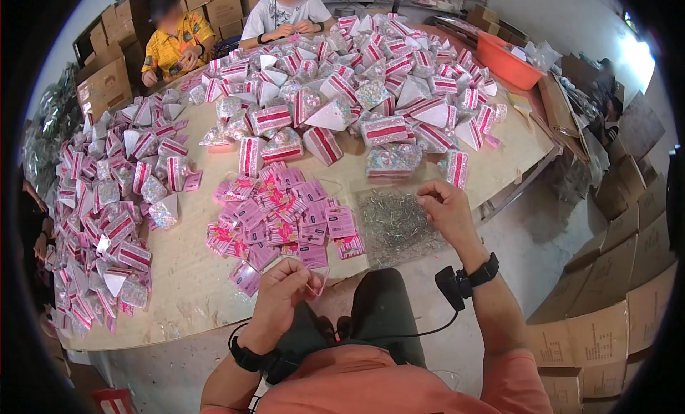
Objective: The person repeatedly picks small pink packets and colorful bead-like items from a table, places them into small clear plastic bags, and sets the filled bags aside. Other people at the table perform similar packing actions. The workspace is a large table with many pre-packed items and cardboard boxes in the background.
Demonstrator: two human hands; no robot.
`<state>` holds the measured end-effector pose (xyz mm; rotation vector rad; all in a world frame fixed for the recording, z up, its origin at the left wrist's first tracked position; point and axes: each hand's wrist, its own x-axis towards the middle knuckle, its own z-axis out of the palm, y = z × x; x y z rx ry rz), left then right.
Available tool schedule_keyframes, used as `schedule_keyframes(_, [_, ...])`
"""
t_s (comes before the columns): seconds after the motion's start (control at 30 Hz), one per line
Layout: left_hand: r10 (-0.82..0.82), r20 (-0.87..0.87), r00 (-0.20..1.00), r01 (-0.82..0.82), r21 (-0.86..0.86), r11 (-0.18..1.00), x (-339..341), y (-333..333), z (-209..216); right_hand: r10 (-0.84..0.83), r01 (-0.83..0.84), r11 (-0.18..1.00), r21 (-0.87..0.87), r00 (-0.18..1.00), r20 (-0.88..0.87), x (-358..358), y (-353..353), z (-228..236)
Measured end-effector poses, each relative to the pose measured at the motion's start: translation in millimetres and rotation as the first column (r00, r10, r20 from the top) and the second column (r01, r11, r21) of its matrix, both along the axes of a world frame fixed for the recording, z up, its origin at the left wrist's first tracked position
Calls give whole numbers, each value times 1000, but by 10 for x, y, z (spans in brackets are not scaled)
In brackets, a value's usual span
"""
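My left hand (287,284) is closed in a pinch at the table's near edge, just in front of the pink cards. Between its fingers is a thin pink strip (322,281); whether this is a cord or a card's edge is unclear. My right hand (444,205) is over the right side of a shallow clear tray (365,263), its fingertips pressed together. Anything in that pinch is too small to make out. Small thin metal pieces (396,221) lie heaped in the tray. Printed pink cards (285,214) overlap in a loose pile left of it.
Wrapped cake-slice-shaped items (385,130) form a large heap across the table (193,285). A second heap (118,232) covers its left side. An orange basin (508,63) stands far right. Two people sit across the table; cardboard boxes (599,335) are stacked at right.
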<state>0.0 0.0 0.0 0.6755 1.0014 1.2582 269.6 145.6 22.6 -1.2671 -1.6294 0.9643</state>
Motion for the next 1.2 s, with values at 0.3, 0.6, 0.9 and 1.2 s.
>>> schedule_keyframes(0.3, [24, -8, 1000, -24, 4, 1000, 45, -7, -33, -1, -4, 999, -49, 996, -91, -8, -47, 91])
schedule_keyframes(0.6, [47, -65, 997, -41, 85, 996, 102, -11, 144, 159, -191, 980, -49, 912, -378, -625, -566, 336])
schedule_keyframes(0.9, [76, -120, 990, -57, 153, 987, 60, -37, 316, 303, -258, 942, 215, 928, -217, -988, -776, 328])
schedule_keyframes(1.2, [115, -137, 984, -86, 203, 975, 39, -45, 323, 346, -305, 921, 242, 927, -148, -1104, -839, 382])
